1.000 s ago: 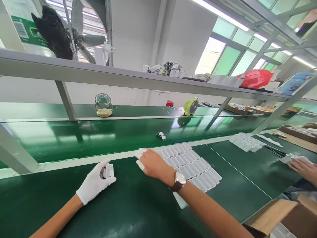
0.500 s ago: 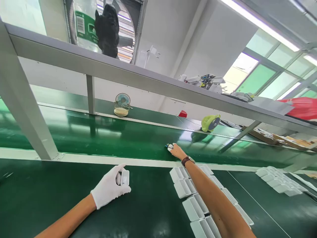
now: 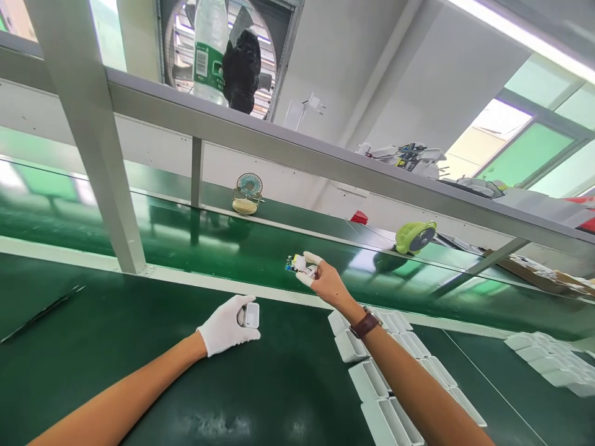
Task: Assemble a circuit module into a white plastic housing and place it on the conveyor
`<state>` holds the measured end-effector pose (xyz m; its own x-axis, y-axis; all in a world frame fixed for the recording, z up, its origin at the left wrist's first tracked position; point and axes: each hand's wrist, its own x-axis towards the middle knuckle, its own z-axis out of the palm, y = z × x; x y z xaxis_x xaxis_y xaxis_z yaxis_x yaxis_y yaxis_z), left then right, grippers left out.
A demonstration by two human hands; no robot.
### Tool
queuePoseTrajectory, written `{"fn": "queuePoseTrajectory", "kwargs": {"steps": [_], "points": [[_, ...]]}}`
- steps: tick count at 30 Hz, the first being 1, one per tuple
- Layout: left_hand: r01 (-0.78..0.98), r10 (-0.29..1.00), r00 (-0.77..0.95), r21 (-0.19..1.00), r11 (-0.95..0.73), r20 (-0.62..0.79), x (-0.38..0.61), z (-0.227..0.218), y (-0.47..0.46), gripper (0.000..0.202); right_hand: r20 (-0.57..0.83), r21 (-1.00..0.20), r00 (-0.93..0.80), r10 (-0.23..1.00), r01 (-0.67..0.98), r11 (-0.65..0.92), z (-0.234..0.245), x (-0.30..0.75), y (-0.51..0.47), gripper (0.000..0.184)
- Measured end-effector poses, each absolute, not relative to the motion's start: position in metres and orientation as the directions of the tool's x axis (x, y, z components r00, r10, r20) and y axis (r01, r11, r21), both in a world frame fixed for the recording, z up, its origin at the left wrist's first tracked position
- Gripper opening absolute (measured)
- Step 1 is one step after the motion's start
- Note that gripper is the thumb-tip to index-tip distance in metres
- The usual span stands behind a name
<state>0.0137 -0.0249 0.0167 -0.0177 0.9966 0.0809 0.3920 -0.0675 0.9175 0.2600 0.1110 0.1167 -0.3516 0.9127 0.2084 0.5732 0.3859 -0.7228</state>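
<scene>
**Hand Positions and Held Parts**

The left hand (image 3: 227,325), in a white glove, rests on the green surface (image 3: 139,347) with its fingers curled around a small white housing (image 3: 251,315). The housing stands upright, pinched between thumb and fingers, at the hand's 2 o'clock.

The right hand (image 3: 323,280) is bare apart from white finger cots and wears a wristwatch (image 3: 366,324). It is stretched out over the belt (image 3: 209,248) at 12 o'clock, fingers closed on a small circuit board (image 3: 294,263) that carries a white part. The board sits at the hand's 10 o'clock, at the fingertips; whether it is lifted off the belt or touching it cannot be determined.

Under the right forearm, at 5 o'clock from the hand, rows of white trays (image 3: 372,378) lie side by side on the surface. A second group of trays (image 3: 543,356) lies well apart at 3 o'clock.

Beyond the belt, a teal fan (image 3: 248,193) stands at 11 o'clock and a green fan (image 3: 415,236) at 1 o'clock. An overhead shelf (image 3: 279,145) spans the view, carrying a bottle (image 3: 210,49) and a black bag (image 3: 242,71).
</scene>
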Motion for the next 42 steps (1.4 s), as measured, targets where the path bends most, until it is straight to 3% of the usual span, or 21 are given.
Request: {"fn": "queuePoseTrajectory", "kwargs": {"steps": [9,16,20,34,42], "points": [[0.526,0.979,-0.066,0.841,-0.129,0.192,0.013,0.023,-0.038,0.062,0.353,-0.859,-0.377,0.856,0.232,0.456,0.070,0.242,0.009,0.053],[0.430,0.995,-0.051,0.902,-0.052,0.082,0.014,0.028,-0.061,0.064,0.309,-0.865,-0.368,0.877,0.275,0.420,0.047,0.245,-0.011,0.052],[0.429,0.991,-0.056,0.899,-0.090,0.126,0.016,0.028,-0.069,0.061,0.289,-0.863,-0.415,0.863,0.276,0.422,0.046,0.250,-0.023,0.054],[0.588,0.930,0.009,0.751,-0.301,0.367,0.019,0.012,-0.076,0.062,0.484,-0.536,-0.617,0.620,0.351,0.768,0.042,0.252,-0.045,0.058],[0.627,0.819,0.145,0.589,-0.510,0.555,0.018,0.010,-0.075,0.055,0.466,-0.504,-0.637,0.614,0.380,0.776,0.051,0.247,-0.049,0.056]]}}
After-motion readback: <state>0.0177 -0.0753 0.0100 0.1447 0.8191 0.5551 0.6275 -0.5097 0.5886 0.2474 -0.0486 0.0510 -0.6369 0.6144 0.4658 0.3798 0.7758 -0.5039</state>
